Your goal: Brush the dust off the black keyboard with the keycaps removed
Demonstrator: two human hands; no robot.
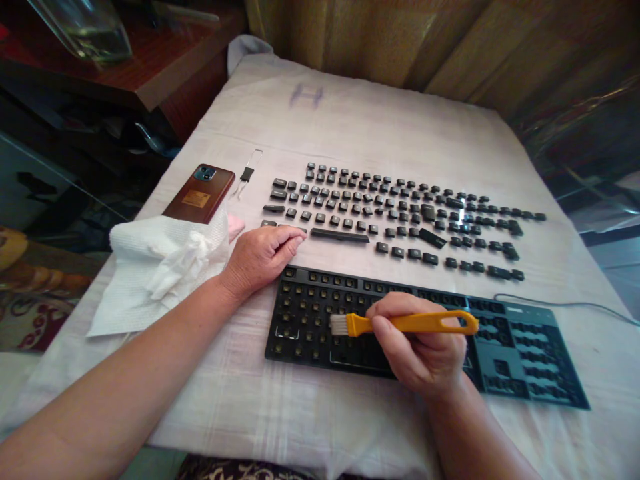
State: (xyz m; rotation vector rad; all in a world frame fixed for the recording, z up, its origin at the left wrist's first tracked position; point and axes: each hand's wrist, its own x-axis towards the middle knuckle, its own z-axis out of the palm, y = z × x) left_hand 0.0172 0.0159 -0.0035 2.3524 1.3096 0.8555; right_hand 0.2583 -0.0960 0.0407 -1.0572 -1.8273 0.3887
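My right hand [420, 343] is closed around the yellow handle of a small brush [413, 323]. Its pale bristles touch or hover just over the left half of a black keyboard [500, 357], whose keycaps are off and whose switches show. My left hand [263, 257] rests on the cloth by the keyboard's far left corner, fingers curled in and thumb against the index finger; nothing shows in it. Beyond the keyboard, loose black keycaps [345, 223] lie in rows, with the long spacebar [340, 235] near my left fingertips.
A brown phone [203, 193] and crumpled white paper towel [160, 267] lie on the left. Near them is a wire keycap puller [247, 174]. The keyboard's cable [565, 303] runs off right. A wooden cabinet [165, 73] holding a glass container [95, 33] stands at the back left.
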